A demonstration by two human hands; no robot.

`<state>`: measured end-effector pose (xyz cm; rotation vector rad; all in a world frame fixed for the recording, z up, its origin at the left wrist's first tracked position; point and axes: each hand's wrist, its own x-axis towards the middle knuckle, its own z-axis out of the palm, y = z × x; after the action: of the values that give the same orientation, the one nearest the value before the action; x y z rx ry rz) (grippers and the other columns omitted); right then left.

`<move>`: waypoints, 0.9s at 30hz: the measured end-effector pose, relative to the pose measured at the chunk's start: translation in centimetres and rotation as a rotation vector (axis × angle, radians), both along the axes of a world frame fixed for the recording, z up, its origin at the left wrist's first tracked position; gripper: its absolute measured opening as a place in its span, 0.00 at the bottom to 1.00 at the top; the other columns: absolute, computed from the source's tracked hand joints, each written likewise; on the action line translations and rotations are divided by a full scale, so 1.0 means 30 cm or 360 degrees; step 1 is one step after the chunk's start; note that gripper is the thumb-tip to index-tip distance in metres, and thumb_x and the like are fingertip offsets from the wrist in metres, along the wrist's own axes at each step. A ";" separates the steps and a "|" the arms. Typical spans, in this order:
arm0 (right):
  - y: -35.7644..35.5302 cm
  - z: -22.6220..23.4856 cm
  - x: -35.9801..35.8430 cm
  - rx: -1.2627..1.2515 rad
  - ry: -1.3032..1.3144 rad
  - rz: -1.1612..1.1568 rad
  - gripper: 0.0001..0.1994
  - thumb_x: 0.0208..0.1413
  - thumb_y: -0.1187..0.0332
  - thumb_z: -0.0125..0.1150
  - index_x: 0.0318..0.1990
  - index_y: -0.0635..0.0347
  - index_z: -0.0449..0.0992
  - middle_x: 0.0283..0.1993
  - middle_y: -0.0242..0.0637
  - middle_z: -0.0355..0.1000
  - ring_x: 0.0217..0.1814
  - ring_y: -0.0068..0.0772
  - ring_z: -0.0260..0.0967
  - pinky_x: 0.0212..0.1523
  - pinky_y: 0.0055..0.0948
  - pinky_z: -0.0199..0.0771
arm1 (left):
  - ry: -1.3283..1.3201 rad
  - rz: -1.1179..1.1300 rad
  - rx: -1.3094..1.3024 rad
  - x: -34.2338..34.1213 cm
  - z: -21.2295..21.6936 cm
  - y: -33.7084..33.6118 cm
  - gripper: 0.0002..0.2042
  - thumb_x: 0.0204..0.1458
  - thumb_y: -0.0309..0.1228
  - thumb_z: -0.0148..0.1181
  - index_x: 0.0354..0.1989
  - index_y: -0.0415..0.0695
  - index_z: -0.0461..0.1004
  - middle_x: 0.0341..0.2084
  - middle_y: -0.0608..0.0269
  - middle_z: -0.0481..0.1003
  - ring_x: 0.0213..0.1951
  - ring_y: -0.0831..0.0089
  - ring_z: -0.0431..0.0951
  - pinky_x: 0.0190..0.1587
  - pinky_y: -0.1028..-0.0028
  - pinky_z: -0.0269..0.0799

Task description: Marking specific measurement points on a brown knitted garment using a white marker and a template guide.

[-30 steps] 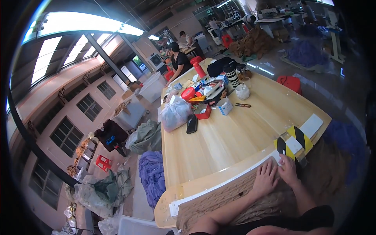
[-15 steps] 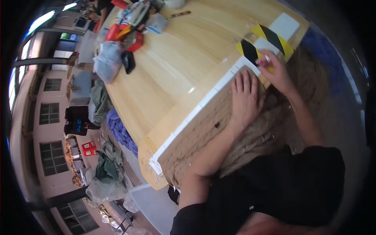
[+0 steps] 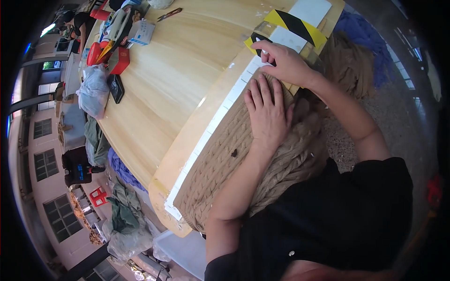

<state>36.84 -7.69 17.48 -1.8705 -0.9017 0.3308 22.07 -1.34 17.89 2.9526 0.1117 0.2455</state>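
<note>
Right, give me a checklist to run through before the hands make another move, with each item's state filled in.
1. Left hand laid flat on the brown cable-knit fabric: ok.
2. Right hand gripping the small white pen-like thing: ok.
3. White marked strip running along the fabric's edge: ok.
4. Fabric surface unmarked: not ok, a small dark patch shows beside the left forearm.
5. Snips clear of the fabric: ok, they lie apart on the table.
6. Pen-like thing's lower end touching anything: cannot tell, the fingers hide it.
</note>
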 end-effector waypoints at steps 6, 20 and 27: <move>0.022 -0.004 0.014 -0.0064 -0.0250 -0.0065 0.23 0.42 0.78 0.57 0.50 0.58 0.65 0.27 0.29 0.63 0.26 0.22 0.59 0.29 0.20 0.63 | 0.0012 0.0022 -0.0016 0.016 0.014 0.005 0.34 0.45 0.45 0.53 0.59 0.39 0.54 0.59 0.43 0.50 0.60 0.46 0.49 0.59 0.51 0.43; -0.005 0.008 -0.022 0.0183 0.0422 0.0293 0.05 0.56 0.73 0.47 0.39 0.61 0.66 0.29 0.24 0.61 0.30 0.10 0.56 0.30 0.13 0.59 | -0.0101 0.0060 0.0004 0.002 -0.023 0.013 0.34 0.46 0.48 0.52 0.58 0.41 0.54 0.58 0.46 0.53 0.59 0.43 0.50 0.58 0.47 0.42; 0.017 0.030 -0.024 -0.0117 0.0209 0.0362 0.03 0.53 0.73 0.50 0.34 0.63 0.67 0.28 0.28 0.65 0.30 0.14 0.60 0.29 0.17 0.62 | -0.0134 0.0030 0.0028 0.004 -0.023 0.023 0.34 0.45 0.49 0.52 0.58 0.41 0.55 0.57 0.45 0.54 0.58 0.43 0.51 0.58 0.47 0.43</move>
<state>36.12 -7.17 18.38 -1.7926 -1.0251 0.6261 22.18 -0.65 17.21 2.9544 0.1266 0.3745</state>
